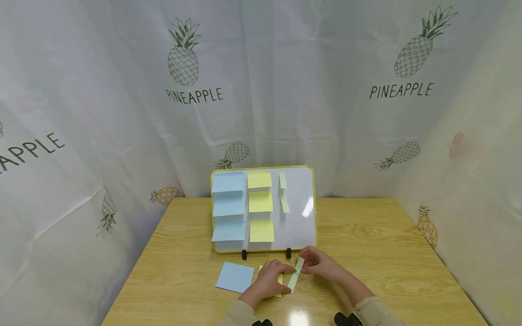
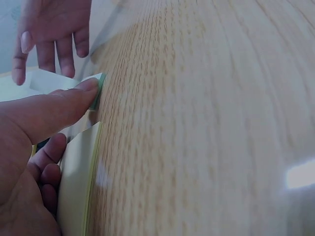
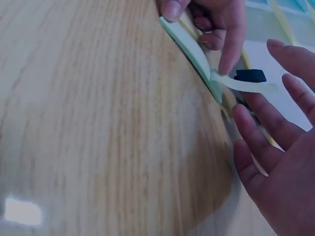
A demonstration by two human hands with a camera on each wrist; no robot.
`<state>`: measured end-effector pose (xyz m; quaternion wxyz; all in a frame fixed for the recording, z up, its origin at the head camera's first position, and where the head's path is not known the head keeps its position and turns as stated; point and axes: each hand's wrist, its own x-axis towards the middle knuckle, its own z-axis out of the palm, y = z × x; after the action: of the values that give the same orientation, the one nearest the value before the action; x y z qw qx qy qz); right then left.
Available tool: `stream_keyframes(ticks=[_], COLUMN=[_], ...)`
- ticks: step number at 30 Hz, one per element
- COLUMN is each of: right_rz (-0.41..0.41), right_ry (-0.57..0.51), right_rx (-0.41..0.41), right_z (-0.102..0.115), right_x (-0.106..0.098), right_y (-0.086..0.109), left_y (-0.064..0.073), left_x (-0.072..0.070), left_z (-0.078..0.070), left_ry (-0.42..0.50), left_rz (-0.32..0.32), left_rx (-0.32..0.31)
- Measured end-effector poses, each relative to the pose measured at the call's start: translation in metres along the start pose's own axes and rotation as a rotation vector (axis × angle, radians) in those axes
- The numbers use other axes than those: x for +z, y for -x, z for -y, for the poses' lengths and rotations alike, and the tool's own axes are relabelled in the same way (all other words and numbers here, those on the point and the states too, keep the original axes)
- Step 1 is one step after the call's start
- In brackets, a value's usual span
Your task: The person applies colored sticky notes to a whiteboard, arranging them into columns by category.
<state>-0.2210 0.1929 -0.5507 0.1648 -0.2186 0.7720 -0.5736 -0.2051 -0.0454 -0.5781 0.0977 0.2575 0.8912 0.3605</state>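
A narrow pale green sticky note pad (image 1: pixel 292 283) stands out against the wooden table below the whiteboard. My left hand (image 1: pixel 269 278) holds it, thumb at the near end and index finger farther along. The top strip (image 3: pixel 246 85) curls up at its far end. Close to that raised end, my right hand (image 1: pixel 322 266) has its fingers extended; some lie behind the strip, and no clear pinch shows. Partly hidden beneath my left hand is a yellow sticky note pad (image 2: pixel 78 182). To its left lies a blue sticky note pad (image 1: pixel 235 277).
The yellow-rimmed whiteboard (image 1: pixel 299 226) stands upright on black feet (image 1: pixel 244 254). Blue notes (image 1: pixel 228 206), yellow notes (image 1: pixel 260 202) and two narrow green notes (image 1: pixel 284 203) hang on it in columns. A pineapple-print curtain (image 1: pixel 293 127) surrounds the table (image 1: pixel 379 253).
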Motion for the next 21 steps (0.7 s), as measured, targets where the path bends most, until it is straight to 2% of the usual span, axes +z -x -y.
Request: stream_keyframes(ticks=[2, 5, 16, 21], right_rz=[0.034, 0.040, -0.086, -0.122], right_ry=[-0.013, 0.005, 0.127, 0.137], right_rx=[-0.005, 0.002, 0.060, 0.077], right_z=[0.001, 0.001, -0.001, -0.001], right_x=[-0.002, -0.005, -0.003, -0.005], right_y=[-0.001, -0.004, -0.019, -0.021], left_y=[0.000, 0.000, 0.000, -0.001], left_x=[0.000, -0.001, -0.001, -0.001], left_z=[-0.001, -0.003, -0.002, -0.003], left_ry=[-0.005, -0.009, 0.006, 0.006], left_rz=[0.001, 0.006, 0.023, 0.019], left_rx=[0.003, -0.007, -0.025, -0.021])
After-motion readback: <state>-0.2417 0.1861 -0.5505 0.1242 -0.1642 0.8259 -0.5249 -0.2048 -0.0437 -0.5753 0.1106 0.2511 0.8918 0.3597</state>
